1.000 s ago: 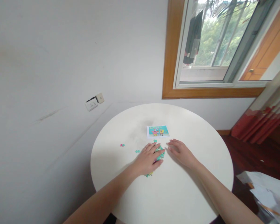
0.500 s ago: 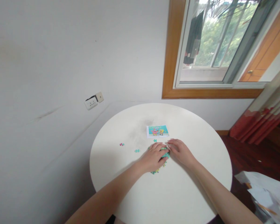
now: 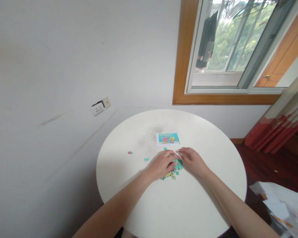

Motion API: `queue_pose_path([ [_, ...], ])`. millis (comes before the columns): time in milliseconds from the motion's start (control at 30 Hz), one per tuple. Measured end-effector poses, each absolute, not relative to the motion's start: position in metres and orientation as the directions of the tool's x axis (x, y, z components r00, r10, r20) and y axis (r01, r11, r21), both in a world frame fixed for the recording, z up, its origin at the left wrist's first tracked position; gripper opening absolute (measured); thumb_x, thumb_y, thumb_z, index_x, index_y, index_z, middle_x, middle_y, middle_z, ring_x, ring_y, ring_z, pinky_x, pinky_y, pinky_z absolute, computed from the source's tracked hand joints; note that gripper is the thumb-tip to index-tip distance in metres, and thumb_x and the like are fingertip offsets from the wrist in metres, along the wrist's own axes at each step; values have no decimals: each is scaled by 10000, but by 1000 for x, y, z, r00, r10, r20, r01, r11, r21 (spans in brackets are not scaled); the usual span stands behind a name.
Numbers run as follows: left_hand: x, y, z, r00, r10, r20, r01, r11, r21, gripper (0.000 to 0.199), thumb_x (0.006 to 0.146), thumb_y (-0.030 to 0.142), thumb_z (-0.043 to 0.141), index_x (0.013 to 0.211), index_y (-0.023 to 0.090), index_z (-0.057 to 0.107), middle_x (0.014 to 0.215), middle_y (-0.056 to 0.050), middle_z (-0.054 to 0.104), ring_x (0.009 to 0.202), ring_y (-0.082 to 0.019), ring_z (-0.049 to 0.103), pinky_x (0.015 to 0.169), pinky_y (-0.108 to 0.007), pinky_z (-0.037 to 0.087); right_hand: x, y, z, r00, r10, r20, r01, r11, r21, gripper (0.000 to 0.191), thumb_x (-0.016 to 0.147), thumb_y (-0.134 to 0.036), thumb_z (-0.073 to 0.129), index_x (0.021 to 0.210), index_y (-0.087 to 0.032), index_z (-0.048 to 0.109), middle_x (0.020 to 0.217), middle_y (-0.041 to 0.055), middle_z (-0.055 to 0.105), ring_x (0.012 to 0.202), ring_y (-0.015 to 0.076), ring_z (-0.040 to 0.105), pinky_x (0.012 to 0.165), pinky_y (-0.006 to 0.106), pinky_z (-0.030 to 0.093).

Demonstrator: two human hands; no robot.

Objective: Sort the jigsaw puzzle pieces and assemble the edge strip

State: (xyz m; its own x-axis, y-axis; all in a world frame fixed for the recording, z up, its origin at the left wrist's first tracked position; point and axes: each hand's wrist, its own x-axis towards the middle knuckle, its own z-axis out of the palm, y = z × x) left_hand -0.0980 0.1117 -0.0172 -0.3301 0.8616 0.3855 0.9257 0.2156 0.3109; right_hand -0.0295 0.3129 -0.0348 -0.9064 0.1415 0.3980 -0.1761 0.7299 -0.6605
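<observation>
Two hands: your left hand [image 3: 161, 165] curves over the left side of the pile, fingers bent and slightly apart; whether they pinch a piece, you cannot tell from here. Your right hand [image 3: 192, 161] is loosely curled at the pile's right edge, fingers close together, thumb a little apart, nothing visible in its grasp.
Puzzle pile [image 3: 178, 166]: on your side of the picture card [image 3: 168, 139], partly hidden beneath your left hand; teal and yellow bits show.
Teal piece by the card [image 3: 165, 148]: just beside the card's near edge, beyond your left fingertips.
Second teal piece [image 3: 146, 159]: left of the card and nearer you.
Pink-and-teal piece [image 3: 130, 152]: farther left of the card, well apart.
Touch: light, flat fingertips should suit these thin pieces; pressing hard could stack or flip them.
Right-side guard: a low palm edge would probably stop strays sliding across the desk [image 3: 183, 205].
</observation>
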Motion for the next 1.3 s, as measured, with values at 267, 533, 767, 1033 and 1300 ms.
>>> queue_pose_path([
  [267, -122, 71, -6, -513, 751, 417, 858, 464, 220, 362, 1012, 364, 381, 1273, 234, 595, 1330, -79, 585, 1293, -233, 474, 1125, -430, 372, -30, 313, -32, -911, 140, 389, -175, 722, -670, 294, 872, -310, 503, 1027, -200, 727, 1098, 111, 724, 1083, 256, 636, 1002, 440, 467],
  [533, -141, -18, -44, -702, 562, 438, 667, 734, 126, 584, 988, 500, 296, 1359, 102, 508, 1450, -221, 463, 1403, -384, 344, 1130, -566, 322, -29, 308, -30, -909, 135, 395, -185, 718, -671, 288, 870, -281, 511, 1048, -212, 728, 1104, 102, 723, 1094, 256, 633, 1004, 448, 464],
  [767, -114, 3, -52, -688, 639, 343, 695, 716, 62, 617, 1010, 501, 244, 1385, 79, 491, 1456, -231, 468, 1385, -337, 402, 1128, -543, 330, -31, 310, -34, -912, 138, 387, -169, 734, -658, 297, 892, -278, 494, 1070, -182, 712, 1124, 117, 712, 1110, 252, 623, 1016, 443, 459],
  [1033, -76, 35, -32, -634, 751, 187, 771, 634, 68, 610, 1009, 514, 289, 1431, 99, 437, 1534, -166, 375, 1451, -275, 295, 1186, -499, 253, -30, 312, -35, -924, 63, 376, -187, 784, -592, 353, 925, -279, 471, 1207, -162, 647, 1192, 143, 685, 1138, 260, 617, 1002, 445, 478],
  [1300, -71, 41, -26, -578, 790, 202, 814, 541, 214, 530, 1011, 440, 356, 1432, 125, 426, 1547, -146, 362, 1455, -255, 287, 1198, -476, 271, -60, 302, -22, -895, -251, 369, -400, 816, -417, 459, 829, -33, 464, 1227, -171, 645, 1236, 121, 666, 1157, 229, 597, 1037, 411, 451],
])
